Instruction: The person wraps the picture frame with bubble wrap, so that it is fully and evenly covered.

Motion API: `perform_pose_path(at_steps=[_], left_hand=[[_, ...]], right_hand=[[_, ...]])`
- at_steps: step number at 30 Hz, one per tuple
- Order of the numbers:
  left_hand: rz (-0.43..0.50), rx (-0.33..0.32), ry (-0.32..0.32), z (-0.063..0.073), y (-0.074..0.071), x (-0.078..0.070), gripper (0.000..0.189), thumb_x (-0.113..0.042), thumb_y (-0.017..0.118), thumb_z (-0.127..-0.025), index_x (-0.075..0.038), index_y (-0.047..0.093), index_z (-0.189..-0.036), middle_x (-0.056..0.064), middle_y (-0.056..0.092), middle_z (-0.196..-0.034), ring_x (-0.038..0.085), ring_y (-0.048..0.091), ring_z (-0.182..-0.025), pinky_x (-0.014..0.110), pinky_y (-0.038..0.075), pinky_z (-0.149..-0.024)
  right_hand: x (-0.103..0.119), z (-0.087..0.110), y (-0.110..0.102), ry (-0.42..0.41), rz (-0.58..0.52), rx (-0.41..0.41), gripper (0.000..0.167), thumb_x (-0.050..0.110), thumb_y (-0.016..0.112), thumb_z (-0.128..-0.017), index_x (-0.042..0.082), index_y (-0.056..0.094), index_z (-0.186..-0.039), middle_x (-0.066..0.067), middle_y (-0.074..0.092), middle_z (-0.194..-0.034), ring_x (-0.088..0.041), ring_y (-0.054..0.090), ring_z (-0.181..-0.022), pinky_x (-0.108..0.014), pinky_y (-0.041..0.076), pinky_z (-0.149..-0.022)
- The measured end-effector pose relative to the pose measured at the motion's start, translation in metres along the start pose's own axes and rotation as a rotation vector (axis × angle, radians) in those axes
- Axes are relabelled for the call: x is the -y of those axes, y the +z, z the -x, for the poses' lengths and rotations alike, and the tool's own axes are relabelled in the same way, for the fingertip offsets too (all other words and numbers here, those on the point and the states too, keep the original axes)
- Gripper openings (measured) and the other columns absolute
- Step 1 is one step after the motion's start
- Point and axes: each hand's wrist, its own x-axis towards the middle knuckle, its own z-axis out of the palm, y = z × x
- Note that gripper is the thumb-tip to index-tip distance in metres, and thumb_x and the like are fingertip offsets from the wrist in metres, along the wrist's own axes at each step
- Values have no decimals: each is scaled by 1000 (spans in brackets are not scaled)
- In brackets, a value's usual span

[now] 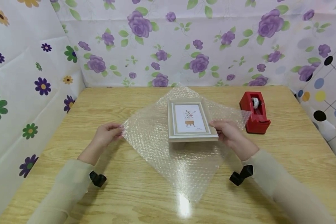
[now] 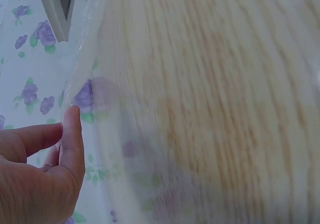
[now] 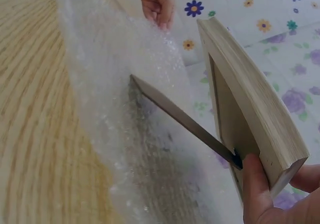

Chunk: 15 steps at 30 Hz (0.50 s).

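A sheet of clear bubble wrap (image 1: 154, 137) lies cornerwise on the wooden table. Its left corner is pinched between the thumb and fingers of my left hand (image 1: 105, 135), as the left wrist view also shows. My right hand (image 1: 231, 137) grips the lower right edge of a cream picture frame (image 1: 172, 124), held tilted over the middle of the sheet. A print of a potted plant fills its front. In the right wrist view, the frame's easel leg (image 3: 182, 118) is swung out from the back, its tip over the bubble wrap, with my thumb (image 3: 256, 186) beside its hinge.
A red tape dispenser (image 1: 253, 113) with a roll of tape stands at the right rear, the bubble wrap's right corner right at its side. The wooden tabletop (image 1: 128, 193) ends at flowered cloth (image 1: 179, 46) behind and at the left.
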Motion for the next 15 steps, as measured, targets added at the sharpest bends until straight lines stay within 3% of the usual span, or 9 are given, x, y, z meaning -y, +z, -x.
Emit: perform_pose_path(at_steps=[4,6,10,15], left_hand=[[6,7,-13,-1,-1,1,42,-6,53,-96,16,42,-130,-3,60,-94,1,64,-78,20,55,-82],[9,11,-18,-2,-2,1,41,-6,52,-96,15,42,-130,-2,60,-95,1,64,-79,20,55,-83],[9,17,-25,-2,-2,0,42,-6,52,-96,15,41,-131,-1,59,-98,1,64,-80,21,54,-85],[20,24,-23,-2,-2,1,43,-6,51,-97,16,39,-132,1,59,-98,1,63,-79,20,55,-84]], right_hand=[[-6,-7,0,10,-8,-18,16,3,55,-92,10,64,-81,1,70,-70,-6,67,-66,-20,57,-61],[-9,-10,0,11,-18,-26,8,3,55,-93,5,63,-93,1,70,-69,-6,67,-66,-20,57,-62],[-14,-16,-1,14,-26,-53,16,2,55,-93,-2,57,-108,2,70,-70,-6,67,-69,-20,57,-64],[-20,-22,-2,27,-7,-85,41,2,55,-93,-8,47,-132,3,69,-70,-5,66,-70,-20,57,-65]])
